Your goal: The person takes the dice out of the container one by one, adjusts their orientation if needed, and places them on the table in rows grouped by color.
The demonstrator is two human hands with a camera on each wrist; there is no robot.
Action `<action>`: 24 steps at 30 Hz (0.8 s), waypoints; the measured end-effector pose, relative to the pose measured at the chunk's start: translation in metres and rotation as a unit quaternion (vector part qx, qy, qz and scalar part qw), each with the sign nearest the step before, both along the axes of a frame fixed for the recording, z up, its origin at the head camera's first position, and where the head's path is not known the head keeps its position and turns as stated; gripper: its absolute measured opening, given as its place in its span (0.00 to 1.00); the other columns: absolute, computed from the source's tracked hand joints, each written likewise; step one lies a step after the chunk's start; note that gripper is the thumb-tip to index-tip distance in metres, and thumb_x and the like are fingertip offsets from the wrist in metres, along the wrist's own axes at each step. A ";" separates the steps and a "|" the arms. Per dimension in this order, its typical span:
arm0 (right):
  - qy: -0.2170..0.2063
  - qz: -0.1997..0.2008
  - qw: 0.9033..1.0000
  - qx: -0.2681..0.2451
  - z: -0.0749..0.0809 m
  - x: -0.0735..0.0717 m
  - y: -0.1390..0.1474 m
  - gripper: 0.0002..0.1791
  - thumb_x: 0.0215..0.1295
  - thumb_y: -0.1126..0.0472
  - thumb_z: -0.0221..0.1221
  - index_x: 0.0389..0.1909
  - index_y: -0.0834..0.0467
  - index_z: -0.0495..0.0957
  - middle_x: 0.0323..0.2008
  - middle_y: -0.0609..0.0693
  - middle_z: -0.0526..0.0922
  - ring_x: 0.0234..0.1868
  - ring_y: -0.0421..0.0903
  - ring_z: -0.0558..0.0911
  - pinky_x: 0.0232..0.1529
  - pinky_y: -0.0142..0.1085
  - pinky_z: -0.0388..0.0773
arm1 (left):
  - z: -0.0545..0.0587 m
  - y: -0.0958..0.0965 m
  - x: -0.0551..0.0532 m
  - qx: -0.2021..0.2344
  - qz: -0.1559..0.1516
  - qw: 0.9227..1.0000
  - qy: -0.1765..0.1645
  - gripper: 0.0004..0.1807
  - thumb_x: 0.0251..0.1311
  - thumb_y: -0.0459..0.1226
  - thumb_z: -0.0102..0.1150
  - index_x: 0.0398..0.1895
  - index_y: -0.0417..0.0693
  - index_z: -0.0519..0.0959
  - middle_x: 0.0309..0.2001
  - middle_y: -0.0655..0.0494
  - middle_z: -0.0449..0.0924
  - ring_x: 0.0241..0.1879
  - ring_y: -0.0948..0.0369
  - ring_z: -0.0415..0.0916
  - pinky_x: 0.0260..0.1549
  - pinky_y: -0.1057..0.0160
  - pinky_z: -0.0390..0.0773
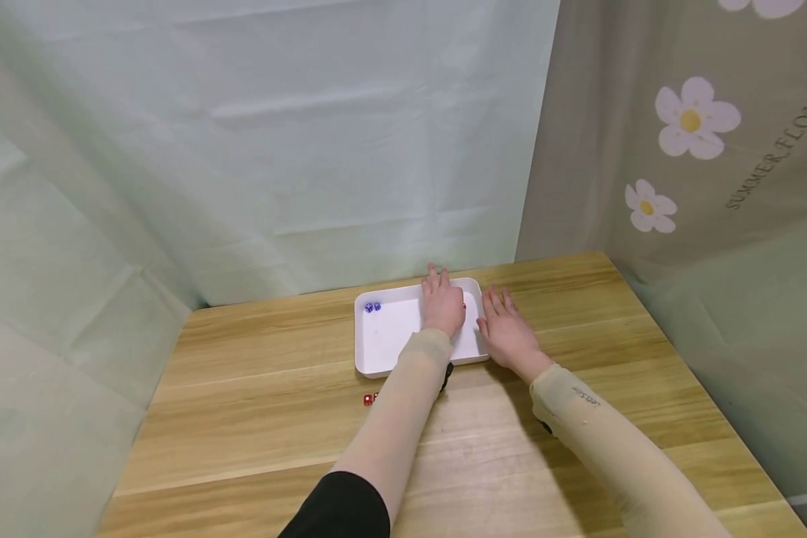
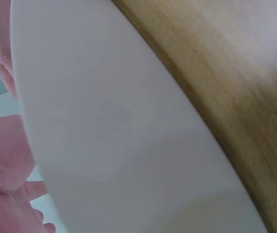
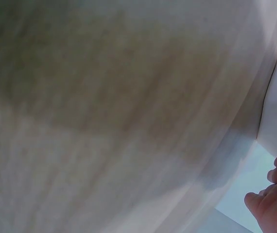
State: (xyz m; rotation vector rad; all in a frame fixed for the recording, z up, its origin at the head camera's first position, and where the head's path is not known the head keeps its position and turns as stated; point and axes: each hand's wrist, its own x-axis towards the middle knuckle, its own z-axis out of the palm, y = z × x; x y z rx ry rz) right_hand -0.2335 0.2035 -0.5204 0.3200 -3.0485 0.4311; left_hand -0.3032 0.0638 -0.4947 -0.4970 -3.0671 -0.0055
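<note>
A white tray lies on the wooden table, with two blue dice in its far left corner. My left hand reaches over the tray's right half, a couple of fingers pointing toward the far rim. Its thumb side and whatever lies beneath are hidden. A small red piece shows just beside that hand. My right hand rests along the tray's right wall with straight fingers. Red dice lie on the table before the tray, partly covered by my left forearm. The tray wall fills the left wrist view.
The wooden table extends around the tray. A pale cloth hangs behind its back edge, and a flower-printed curtain hangs on the right. My left forearm crosses the table's middle.
</note>
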 end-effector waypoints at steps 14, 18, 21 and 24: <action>0.001 -0.004 1.000 0.014 -0.002 -0.007 0.000 0.34 0.86 0.54 0.43 0.81 0.73 0.53 0.82 0.69 0.55 0.83 0.71 0.50 0.82 0.56 0.51 | 0.001 -0.008 -0.009 0.017 -0.005 1.000 -0.017 0.09 0.72 0.43 0.65 0.45 0.50 0.90 0.82 0.41 0.60 0.85 0.38 0.36 0.81 0.42 0.48; -0.001 -0.003 1.000 0.014 -0.004 -0.009 0.001 0.35 0.86 0.54 0.43 0.81 0.73 0.52 0.82 0.70 0.54 0.83 0.71 0.50 0.82 0.56 0.50 | 0.004 -0.016 -0.007 0.034 -0.014 0.999 -0.018 0.08 0.70 0.42 0.67 0.43 0.49 0.90 0.82 0.41 0.60 0.85 0.38 0.36 0.81 0.41 0.47; -0.003 0.000 1.000 0.014 -0.004 -0.011 0.002 0.35 0.86 0.54 0.43 0.81 0.73 0.52 0.82 0.70 0.54 0.83 0.71 0.50 0.82 0.56 0.49 | 0.006 -0.022 -0.005 0.043 -0.023 0.998 -0.025 0.08 0.69 0.43 0.69 0.40 0.50 0.90 0.82 0.41 0.59 0.85 0.38 0.34 0.81 0.41 0.45; -0.005 0.001 1.000 0.011 -0.003 -0.011 0.004 0.35 0.87 0.54 0.43 0.81 0.73 0.52 0.82 0.70 0.54 0.83 0.71 0.49 0.82 0.56 0.49 | 0.008 -0.027 -0.003 0.057 -0.031 0.997 -0.034 0.08 0.68 0.44 0.69 0.38 0.51 0.90 0.83 0.40 0.57 0.85 0.38 0.33 0.82 0.41 0.42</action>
